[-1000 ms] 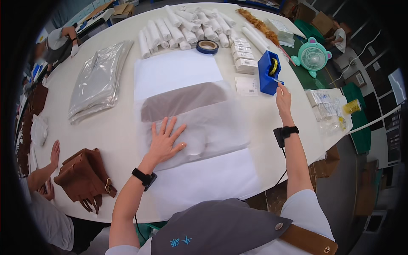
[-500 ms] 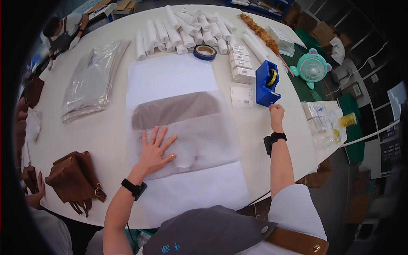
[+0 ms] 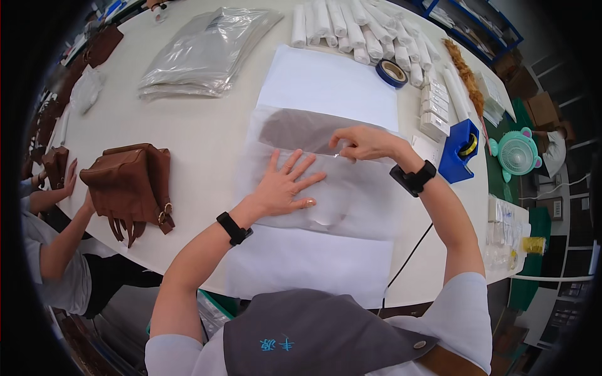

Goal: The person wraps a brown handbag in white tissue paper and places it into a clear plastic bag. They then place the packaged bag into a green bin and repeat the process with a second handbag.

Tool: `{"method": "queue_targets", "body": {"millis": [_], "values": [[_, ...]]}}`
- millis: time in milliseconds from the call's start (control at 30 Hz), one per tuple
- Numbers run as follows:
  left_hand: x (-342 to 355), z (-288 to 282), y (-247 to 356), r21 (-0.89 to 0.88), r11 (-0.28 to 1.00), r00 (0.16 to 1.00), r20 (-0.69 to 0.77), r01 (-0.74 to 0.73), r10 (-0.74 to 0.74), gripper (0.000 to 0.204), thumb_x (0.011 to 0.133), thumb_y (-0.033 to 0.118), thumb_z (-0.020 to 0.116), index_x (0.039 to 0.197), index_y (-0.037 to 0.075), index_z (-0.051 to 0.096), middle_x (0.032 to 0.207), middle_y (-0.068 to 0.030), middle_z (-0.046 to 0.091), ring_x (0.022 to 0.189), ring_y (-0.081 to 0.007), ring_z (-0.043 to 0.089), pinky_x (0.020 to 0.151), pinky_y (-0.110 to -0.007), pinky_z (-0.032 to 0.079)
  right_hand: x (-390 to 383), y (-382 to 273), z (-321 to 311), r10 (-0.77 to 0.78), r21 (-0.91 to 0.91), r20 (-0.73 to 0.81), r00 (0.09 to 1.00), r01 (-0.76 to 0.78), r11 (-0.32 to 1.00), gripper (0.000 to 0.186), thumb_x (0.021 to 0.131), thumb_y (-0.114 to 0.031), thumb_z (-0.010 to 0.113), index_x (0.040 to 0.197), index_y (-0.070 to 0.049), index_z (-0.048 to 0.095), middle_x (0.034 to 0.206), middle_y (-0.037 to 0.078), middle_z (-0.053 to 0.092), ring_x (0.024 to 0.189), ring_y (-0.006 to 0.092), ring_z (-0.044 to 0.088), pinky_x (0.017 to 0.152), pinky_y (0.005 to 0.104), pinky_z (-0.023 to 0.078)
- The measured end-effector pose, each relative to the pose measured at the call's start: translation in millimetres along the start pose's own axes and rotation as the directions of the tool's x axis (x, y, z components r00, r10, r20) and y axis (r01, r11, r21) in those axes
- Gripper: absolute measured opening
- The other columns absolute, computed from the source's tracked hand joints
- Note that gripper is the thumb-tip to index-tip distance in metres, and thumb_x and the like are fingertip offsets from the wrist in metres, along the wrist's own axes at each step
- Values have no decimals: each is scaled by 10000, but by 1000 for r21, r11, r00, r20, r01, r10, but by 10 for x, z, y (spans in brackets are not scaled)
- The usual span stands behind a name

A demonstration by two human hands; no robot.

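Note:
My left hand (image 3: 285,186) lies flat with fingers spread on a translucent packet (image 3: 370,207) that looks like tissue or film folded around something flat. A darker grey band (image 3: 295,130) shows along its far part. My right hand (image 3: 364,143) is bent over the packet's fold, thumb and forefinger pinched on a small shiny strip, which looks like clear tape (image 3: 337,154). Under the packet is a large white paper sheet (image 3: 326,78). To the right stands a blue tape dispenser (image 3: 456,153) with a yellow-cored roll.
White rolls (image 3: 357,28), a roll of blue tape (image 3: 392,73) and small white boxes (image 3: 434,109) lie toward the back. Clear plastic bags (image 3: 194,56) are stacked far left. Nearer stands a brown leather bag (image 3: 128,185), with a co-worker's arm (image 3: 63,241) beside it. A mint fan (image 3: 517,153) is at right.
My right hand has moved left from the tape dispenser to the packet, carrying the small strip. My left hand stays pressed on the packet. The view has shifted left.

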State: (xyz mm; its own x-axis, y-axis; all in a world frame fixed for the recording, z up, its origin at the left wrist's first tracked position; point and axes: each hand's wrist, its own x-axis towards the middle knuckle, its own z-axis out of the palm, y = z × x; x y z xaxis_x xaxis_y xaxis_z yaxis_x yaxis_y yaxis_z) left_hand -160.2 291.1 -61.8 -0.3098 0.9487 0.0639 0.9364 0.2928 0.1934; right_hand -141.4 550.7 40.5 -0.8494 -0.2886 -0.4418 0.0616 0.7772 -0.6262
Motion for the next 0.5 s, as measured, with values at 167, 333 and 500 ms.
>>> {"method": "queue_targets", "body": {"millis": [167,333,500], "values": [[-37,12,-16,-24,1000,1000,-12,13,-14,619,898,616,412,1439,322,345,1553,-79,181,1434,-327,102,1072,-662,55,454,77,167,-9,-324,64,998,29,946,318,708,-242,695,909,-57,533,735,108,604,696,306,588,629,410,445],[-100,68,-9,-31,1000,999,-51,6,-7,600,908,602,399,1436,321,348,1548,-94,190,1427,-351,117,1069,-674,69,457,3,258,-33,-577,-108,994,-36,816,339,654,-251,758,878,-95,558,772,93,663,762,321,653,626,425,497],[-46,69,-15,-42,999,998,-48,-32,30,608,917,615,361,1449,324,320,1551,-97,179,1425,-351,130,1069,-676,66,35,427,130,34,-383,-587,809,-314,869,308,728,-290,734,852,-79,547,668,105,640,669,324,637,578,427,472]]}}
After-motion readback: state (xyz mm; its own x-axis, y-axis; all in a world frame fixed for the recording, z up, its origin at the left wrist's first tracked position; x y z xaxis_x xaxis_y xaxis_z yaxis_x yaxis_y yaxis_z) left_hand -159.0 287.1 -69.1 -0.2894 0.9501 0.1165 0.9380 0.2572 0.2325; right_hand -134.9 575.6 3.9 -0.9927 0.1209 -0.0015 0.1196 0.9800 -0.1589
